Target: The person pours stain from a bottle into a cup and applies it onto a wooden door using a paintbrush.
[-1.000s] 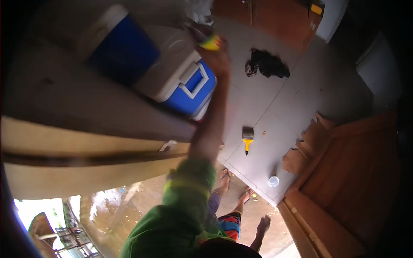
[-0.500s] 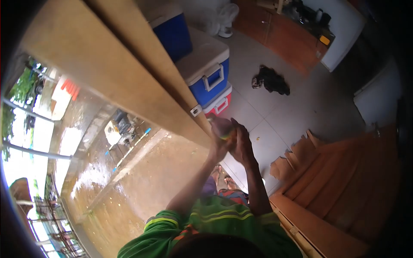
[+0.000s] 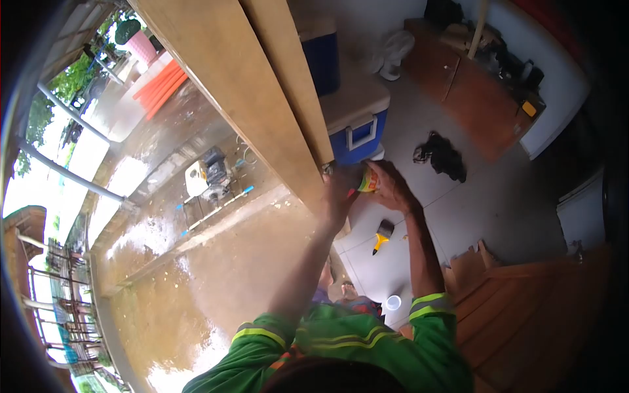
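Note:
Close to the edge of the wooden door (image 3: 229, 85), both my hands are raised around a small container (image 3: 369, 180) with a yellow, green and red label. My right hand (image 3: 392, 188) is closed on its right side. My left hand (image 3: 337, 196) wraps its left side, partly blurred and in shadow. Fingers cover much of the container, so its full shape is hidden. Below my hands, a paintbrush (image 3: 382, 237) with a yellow and black handle lies on the tiled floor. Nearer my feet stands a small white cup (image 3: 393, 302).
Blue and white coolers (image 3: 357, 134) are stacked behind the door edge. A dark cloth (image 3: 442, 156) lies on the tiles. Brown wooden panels (image 3: 537, 308) are at the right. Outside on the wet ground are a small stand with items (image 3: 208, 177) and orange pipes (image 3: 160, 88).
The view has turned, and my hands with the container appear slightly higher and further right. The label shows more now. The paintbrush and white cup have come into clear sight.

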Tool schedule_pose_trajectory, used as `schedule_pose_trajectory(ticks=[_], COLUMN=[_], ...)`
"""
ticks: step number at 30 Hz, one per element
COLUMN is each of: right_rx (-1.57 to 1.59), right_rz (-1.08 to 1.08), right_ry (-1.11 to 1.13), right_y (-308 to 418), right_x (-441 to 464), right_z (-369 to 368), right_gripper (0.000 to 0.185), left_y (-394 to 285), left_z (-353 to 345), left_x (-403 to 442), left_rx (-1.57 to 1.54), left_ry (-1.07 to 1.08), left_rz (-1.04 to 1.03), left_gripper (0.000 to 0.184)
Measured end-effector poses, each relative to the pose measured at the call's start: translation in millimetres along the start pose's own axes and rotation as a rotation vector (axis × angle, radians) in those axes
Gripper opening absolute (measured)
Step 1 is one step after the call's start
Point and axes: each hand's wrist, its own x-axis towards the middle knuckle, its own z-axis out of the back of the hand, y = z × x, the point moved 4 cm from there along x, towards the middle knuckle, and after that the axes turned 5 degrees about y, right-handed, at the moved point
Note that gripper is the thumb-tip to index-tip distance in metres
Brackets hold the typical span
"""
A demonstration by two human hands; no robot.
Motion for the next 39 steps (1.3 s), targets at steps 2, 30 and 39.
schedule_pose_trajectory(ticks=[2,30,39], right_rx=[-0.048,1.008,1.175], right_rz=[-0.014,-0.248,-0.172], right_ry=[0.032,-0.437,-0.365], right_y=[12,46,45], right_x=[2,65,95], right_z=[10,-69,-92], right_gripper=[0.082,0.059,0.064], left_y=[16,-46,-52], left_z=[3,81,99], left_x=[-2,-48,-57], left_rx=[0.147,0.684,0.394], left_ry=[-0.048,-0.005,0.092], left_rz=[0.014,0.124,0.449], left_gripper=[0.064,0.070,0.067])
